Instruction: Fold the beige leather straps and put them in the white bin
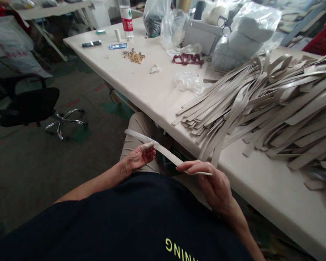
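Observation:
A narrow beige strap is stretched between my two hands above my lap. My left hand pinches it near the middle, where a whitish, translucent-looking length begins and runs on over my knee. What that whitish part is made of, I cannot make out. My right hand grips the strap closer to its other end, and a short tip sticks out past the fingers. To the right, a large pile of similar beige straps lies on the table, several of them hanging over its front edge.
On the table lie small gold metal pieces, a maroon strip, crumpled clear plastic and a blue packet. A bottle and plastic bags stand behind. A black office chair is at left.

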A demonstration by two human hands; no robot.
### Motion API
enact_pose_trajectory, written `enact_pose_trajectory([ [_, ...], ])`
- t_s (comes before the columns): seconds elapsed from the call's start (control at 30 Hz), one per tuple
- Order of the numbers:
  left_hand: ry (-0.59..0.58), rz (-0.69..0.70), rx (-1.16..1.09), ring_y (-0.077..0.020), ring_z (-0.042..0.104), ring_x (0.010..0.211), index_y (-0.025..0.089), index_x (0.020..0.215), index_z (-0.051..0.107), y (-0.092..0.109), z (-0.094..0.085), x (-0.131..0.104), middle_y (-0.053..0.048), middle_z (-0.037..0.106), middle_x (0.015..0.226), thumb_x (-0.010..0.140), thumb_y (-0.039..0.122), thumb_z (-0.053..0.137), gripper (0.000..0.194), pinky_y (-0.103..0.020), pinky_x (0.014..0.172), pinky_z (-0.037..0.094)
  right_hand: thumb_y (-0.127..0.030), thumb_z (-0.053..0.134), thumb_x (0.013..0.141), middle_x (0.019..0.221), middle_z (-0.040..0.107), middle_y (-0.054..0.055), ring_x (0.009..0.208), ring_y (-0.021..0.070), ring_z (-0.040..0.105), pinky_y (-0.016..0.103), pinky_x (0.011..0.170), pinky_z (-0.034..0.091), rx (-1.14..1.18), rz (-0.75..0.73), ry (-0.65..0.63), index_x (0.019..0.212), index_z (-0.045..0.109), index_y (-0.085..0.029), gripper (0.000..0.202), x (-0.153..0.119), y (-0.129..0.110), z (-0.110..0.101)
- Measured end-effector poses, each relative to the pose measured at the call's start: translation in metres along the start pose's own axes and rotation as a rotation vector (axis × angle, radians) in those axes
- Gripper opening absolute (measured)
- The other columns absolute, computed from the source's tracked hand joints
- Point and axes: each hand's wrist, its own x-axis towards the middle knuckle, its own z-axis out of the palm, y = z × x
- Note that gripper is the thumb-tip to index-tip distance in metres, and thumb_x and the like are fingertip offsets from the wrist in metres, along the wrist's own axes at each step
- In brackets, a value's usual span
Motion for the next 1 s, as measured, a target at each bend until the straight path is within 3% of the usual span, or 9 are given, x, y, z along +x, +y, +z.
enact_pose_trajectory([
  [0.1,0.01,0.02,-0.004,-0.0131,0.068,0.052,0.01,0.075,0.067,0.004,-0.002,-0.005,-0.004,0.069,0.062,0.097,0.01,0.056,0.024,-0.022,0.052,0.056,-0.013,0.038,0.106,0.114,0.07,0.005,0.104,0.0143,0.069,0.027,0.091,0.054,-0.067,-0.025,0.01,0.116,0.054,-0.023,0.021,-0.001,0.003,0.004],
  [0.2,0.019,0.068,-0.011,-0.0135,0.067,0.05,0.01,0.074,0.066,0.007,-0.003,-0.008,-0.004,0.068,0.061,0.098,0.012,0.054,0.028,-0.023,0.051,0.056,-0.014,0.04,0.106,0.112,0.071,0.004,0.099,0.0125,0.07,0.024,0.088,0.053,-0.161,-0.008,-0.059,0.114,0.053,-0.023,0.018,0.0,0.002,0.004],
  [0.37,-0.019,0.071,0.064,-0.0132,0.066,0.051,0.011,0.071,0.065,0.006,-0.006,-0.01,-0.004,0.068,0.061,0.092,0.009,0.064,0.021,-0.023,0.053,0.055,-0.017,0.04,0.107,0.112,0.071,0.004,0.098,0.014,0.07,0.026,0.086,0.054,-0.174,0.021,-0.092,0.114,0.053,-0.024,0.016,0.006,0.004,0.009],
  [0.5,-0.113,0.05,0.151,-0.0131,0.067,0.054,0.011,0.07,0.065,-0.002,-0.01,-0.008,-0.004,0.069,0.064,0.085,0.011,0.074,0.018,-0.023,0.056,0.056,-0.018,0.04,0.107,0.111,0.07,0.004,0.096,0.014,0.07,0.025,0.083,0.054,-0.121,0.005,-0.093,0.111,0.054,-0.023,0.015,0.017,0.016,0.018],
  [0.7,-0.301,0.03,0.297,-0.0101,0.064,0.059,0.007,0.077,0.074,-0.022,-0.007,-0.011,-0.008,0.073,0.072,0.07,0.019,0.088,0.02,-0.016,0.057,0.051,-0.025,0.039,0.109,0.12,0.067,0.008,0.103,0.015,0.067,0.028,0.091,0.051,0.033,0.013,-0.087,0.104,0.058,-0.02,0.02,0.032,0.041,0.039],
  [0.83,-0.439,0.026,0.29,-0.0162,0.069,0.07,0.007,0.088,0.076,-0.022,-0.005,-0.014,-0.013,0.076,0.084,0.071,0.019,0.083,0.022,-0.021,0.067,0.055,-0.033,0.037,0.11,0.103,0.07,0.006,0.084,0.0135,0.067,0.026,0.081,0.052,0.111,0.089,-0.051,0.101,0.062,-0.019,0.03,0.033,0.048,0.042],
  [0.9,-0.387,0.042,0.173,-0.0222,0.073,0.081,0.007,0.1,0.075,-0.012,-0.006,-0.01,-0.015,0.077,0.095,0.081,0.022,0.073,0.024,-0.029,0.074,0.059,-0.037,0.037,0.11,0.094,0.07,0.005,0.082,0.0143,0.067,0.026,0.079,0.052,0.095,0.154,-0.022,0.1,0.066,-0.018,0.036,0.03,0.047,0.037],
  [1.0,-0.148,0.144,-0.123,-0.0232,0.074,0.086,0.004,0.104,0.07,0.023,-0.013,0.003,-0.017,0.076,0.094,0.1,0.032,0.05,0.034,-0.033,0.077,0.061,-0.041,0.036,0.11,0.09,0.07,0.005,0.081,0.0147,0.067,0.026,0.077,0.051,0.094,0.247,-0.047,0.1,0.07,-0.018,0.042,0.021,0.041,0.026],
])
